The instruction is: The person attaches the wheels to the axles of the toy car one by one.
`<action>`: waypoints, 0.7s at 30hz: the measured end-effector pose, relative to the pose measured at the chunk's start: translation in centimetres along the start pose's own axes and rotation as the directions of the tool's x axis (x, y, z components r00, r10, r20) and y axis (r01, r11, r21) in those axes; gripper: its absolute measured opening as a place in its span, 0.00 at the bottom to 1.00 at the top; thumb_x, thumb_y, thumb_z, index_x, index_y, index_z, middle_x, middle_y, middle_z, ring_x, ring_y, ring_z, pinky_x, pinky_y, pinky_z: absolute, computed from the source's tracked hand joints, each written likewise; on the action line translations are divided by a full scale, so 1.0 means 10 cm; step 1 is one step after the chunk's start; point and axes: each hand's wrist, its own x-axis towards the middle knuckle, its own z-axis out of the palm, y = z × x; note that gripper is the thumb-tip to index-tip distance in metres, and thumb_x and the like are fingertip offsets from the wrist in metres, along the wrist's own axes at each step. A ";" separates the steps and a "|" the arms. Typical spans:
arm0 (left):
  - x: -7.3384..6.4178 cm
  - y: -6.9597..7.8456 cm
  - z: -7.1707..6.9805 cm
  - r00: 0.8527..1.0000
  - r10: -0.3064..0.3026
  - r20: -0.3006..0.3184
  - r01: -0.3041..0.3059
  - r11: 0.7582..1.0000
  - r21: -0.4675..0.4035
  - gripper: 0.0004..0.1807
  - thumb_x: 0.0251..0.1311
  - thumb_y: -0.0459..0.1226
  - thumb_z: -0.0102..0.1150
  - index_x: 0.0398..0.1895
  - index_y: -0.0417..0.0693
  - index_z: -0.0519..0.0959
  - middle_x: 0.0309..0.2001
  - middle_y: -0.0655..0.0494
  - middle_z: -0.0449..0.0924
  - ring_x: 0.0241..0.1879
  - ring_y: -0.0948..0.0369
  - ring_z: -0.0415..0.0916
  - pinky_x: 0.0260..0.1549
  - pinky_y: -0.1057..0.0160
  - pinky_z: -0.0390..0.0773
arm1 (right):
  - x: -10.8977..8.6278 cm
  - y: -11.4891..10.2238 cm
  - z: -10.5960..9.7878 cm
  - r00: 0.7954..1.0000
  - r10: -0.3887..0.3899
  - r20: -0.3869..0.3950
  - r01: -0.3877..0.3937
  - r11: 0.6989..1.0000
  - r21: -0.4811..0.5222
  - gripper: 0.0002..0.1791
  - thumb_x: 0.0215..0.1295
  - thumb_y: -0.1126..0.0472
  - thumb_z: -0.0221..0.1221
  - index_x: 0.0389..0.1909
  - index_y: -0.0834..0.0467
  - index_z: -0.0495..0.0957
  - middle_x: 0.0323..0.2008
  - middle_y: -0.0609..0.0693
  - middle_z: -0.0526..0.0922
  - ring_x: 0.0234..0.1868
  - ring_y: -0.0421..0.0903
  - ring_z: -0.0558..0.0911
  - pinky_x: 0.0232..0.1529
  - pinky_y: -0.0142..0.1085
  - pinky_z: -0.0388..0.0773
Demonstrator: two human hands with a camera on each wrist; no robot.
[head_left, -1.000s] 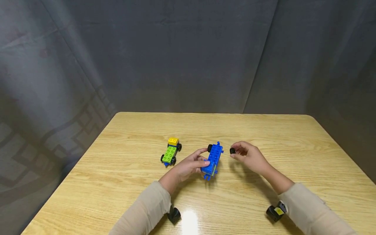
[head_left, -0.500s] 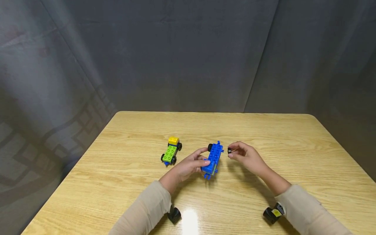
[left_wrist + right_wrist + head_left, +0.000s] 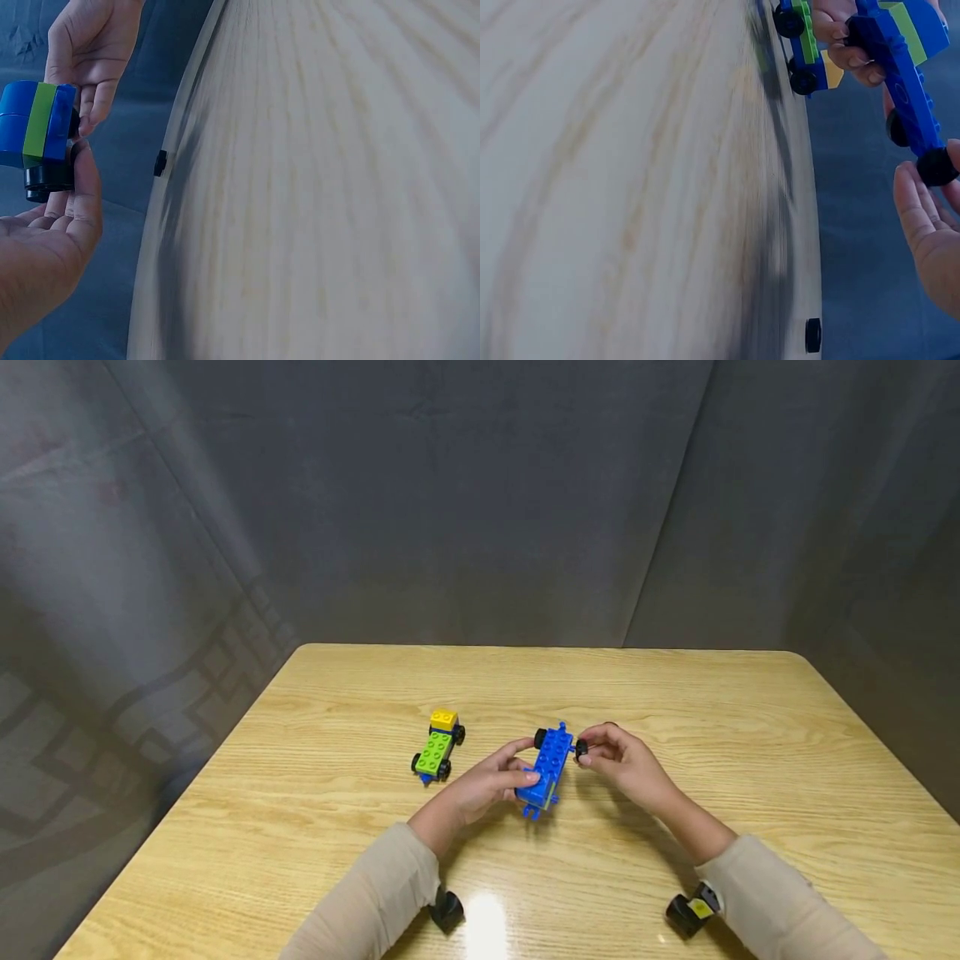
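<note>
My left hand (image 3: 483, 783) grips a blue toy car (image 3: 553, 755) by its block-built end, thumb on top, above the table. This car carries a green layer (image 3: 39, 120) between blue blocks. A black wheel (image 3: 540, 738) sits on its far left side, and another black wheel (image 3: 49, 178) shows under the block end in the left wrist view. My right hand (image 3: 626, 766) pinches a small black wheel (image 3: 581, 748) against the axle stub at the far right corner. Whether that wheel is fully seated, I cannot tell. The near right stub (image 3: 554, 799) is bare.
A second toy car (image 3: 435, 752), green with a yellow block and black wheels, stands on the table to the left. One loose black wheel (image 3: 813, 335) lies on the wooden table (image 3: 360, 693), mostly hidden behind my right hand in the head view. A dark curtain (image 3: 450, 510) hangs behind.
My right hand has moved left with the wheel, from a gap beside the blue car to contact at its axle stub. My left hand and the car have barely shifted.
</note>
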 end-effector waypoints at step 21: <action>0.01 -0.03 0.05 0.998 0.011 -0.058 -0.005 0.994 0.105 0.37 0.54 0.34 0.53 0.66 0.54 0.50 0.38 0.49 0.64 0.32 0.61 0.68 0.38 0.53 0.71 | 0.00 0.02 0.09 0.994 0.058 -0.096 -0.054 0.998 0.041 0.17 0.53 0.71 0.57 0.43 0.72 0.66 0.36 0.62 0.73 0.33 0.39 0.75 0.36 0.38 0.74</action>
